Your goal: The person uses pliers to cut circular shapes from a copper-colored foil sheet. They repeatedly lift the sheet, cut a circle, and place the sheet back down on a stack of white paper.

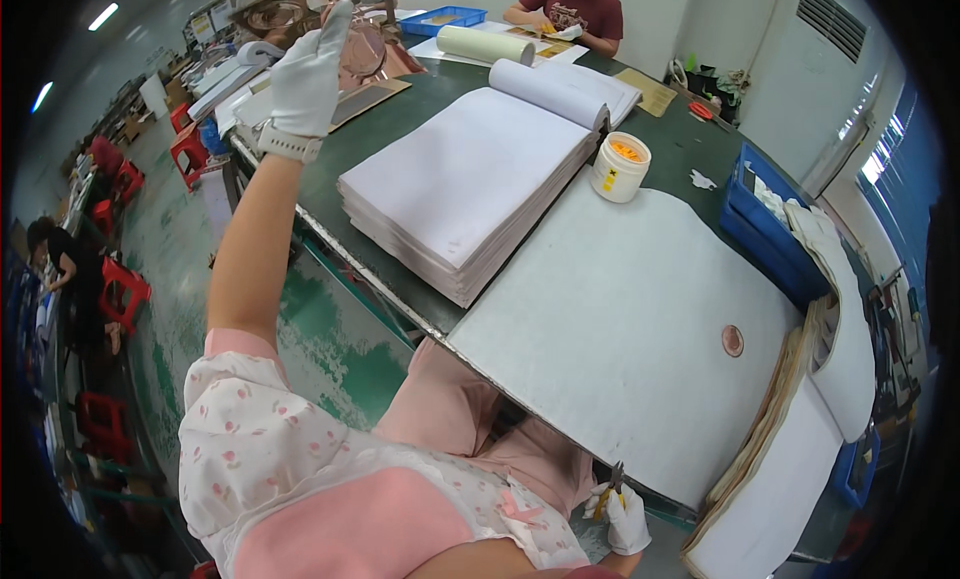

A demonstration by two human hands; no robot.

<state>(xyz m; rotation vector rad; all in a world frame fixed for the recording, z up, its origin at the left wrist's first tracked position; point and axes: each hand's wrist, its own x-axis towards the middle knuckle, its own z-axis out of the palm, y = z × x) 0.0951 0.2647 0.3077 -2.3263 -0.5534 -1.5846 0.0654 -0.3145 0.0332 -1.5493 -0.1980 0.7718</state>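
Note:
My left hand (pixel 308 84), in a white glove, reaches to the far left of the table. It is up against a heap of thin, shiny copper-coloured pieces (pixel 368 54). One finger stretches upward; the others are partly hidden, so any hold on a piece is unclear. Low at the table's front edge, my right hand (pixel 625 524), also gloved, grips small pliers (pixel 607 489) with yellow handles and dark jaws pointing up. A small round copper-coloured disc (pixel 733 341) lies on the white sheet (pixel 620 309) before me.
A thick stack of white sheets (pixel 470 169) stands left of a white tub (pixel 621 167) with orange contents. Blue bins (pixel 765 229) and layered paper (pixel 765 479) line the right side. Across the green table a person (pixel 570 14) works near a blue tray (pixel 445 20).

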